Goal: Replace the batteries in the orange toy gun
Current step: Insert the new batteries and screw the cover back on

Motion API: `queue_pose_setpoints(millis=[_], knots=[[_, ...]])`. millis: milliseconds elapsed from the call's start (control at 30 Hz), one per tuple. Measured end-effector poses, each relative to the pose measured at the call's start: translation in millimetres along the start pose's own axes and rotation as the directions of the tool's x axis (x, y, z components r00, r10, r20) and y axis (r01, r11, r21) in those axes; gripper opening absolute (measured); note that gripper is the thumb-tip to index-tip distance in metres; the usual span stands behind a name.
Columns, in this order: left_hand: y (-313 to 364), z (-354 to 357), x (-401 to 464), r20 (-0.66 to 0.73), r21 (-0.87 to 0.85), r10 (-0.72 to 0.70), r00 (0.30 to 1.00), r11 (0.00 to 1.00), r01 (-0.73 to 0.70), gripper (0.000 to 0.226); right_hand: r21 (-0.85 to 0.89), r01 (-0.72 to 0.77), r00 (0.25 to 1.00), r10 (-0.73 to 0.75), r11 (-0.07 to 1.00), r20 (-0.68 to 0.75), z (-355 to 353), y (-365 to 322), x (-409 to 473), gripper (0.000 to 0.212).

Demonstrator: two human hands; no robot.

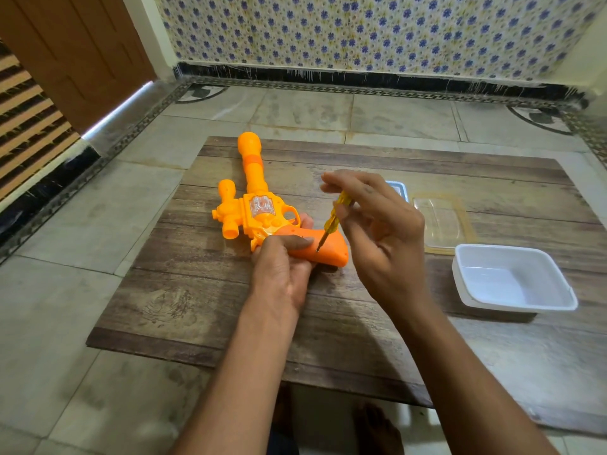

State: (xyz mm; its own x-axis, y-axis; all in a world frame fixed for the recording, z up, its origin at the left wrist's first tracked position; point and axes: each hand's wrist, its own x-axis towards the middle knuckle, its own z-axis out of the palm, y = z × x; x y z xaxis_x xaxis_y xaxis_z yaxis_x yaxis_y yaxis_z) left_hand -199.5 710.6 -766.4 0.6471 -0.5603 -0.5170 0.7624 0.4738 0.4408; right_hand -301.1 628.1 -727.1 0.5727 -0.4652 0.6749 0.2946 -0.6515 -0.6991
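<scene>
The orange toy gun (254, 198) lies flat on the wood-patterned mat (203, 290), barrel pointing away from me and grip toward the right. My left hand (282, 270) grips the gun's handle, thumb laid across its top face. My right hand (374, 231) pinches a yellow screwdriver (335, 218) between thumb and fingers. The screwdriver stands tilted, and its metal tip touches the grip's upper face near its middle. No batteries are visible.
A white plastic tub (558, 284) sits on the mat at the right. Behind it lies a clear lid (440, 218), and another small white container (399, 187) peeks from behind my right hand. Tiled floor surrounds the mat; a wooden door stands far left.
</scene>
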Motion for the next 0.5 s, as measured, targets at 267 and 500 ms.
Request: queue_pose_setpoints(millis=[267,500], knots=[[0.0,-0.7,0.1,-0.005,0.034,0.012,1.0,0.999,-0.011,0.085,-0.121,0.054,0.999,-0.054,0.991,0.002,-1.2,-2.3,3.0,0.034],[-0.7,2.0,-1.4,-0.008,0.03,0.024,1.0,0.999,-0.024,0.1,-0.003,-0.011,0.999,0.011,1.0,0.037,-2.1,-2.9,2.4,0.033]])
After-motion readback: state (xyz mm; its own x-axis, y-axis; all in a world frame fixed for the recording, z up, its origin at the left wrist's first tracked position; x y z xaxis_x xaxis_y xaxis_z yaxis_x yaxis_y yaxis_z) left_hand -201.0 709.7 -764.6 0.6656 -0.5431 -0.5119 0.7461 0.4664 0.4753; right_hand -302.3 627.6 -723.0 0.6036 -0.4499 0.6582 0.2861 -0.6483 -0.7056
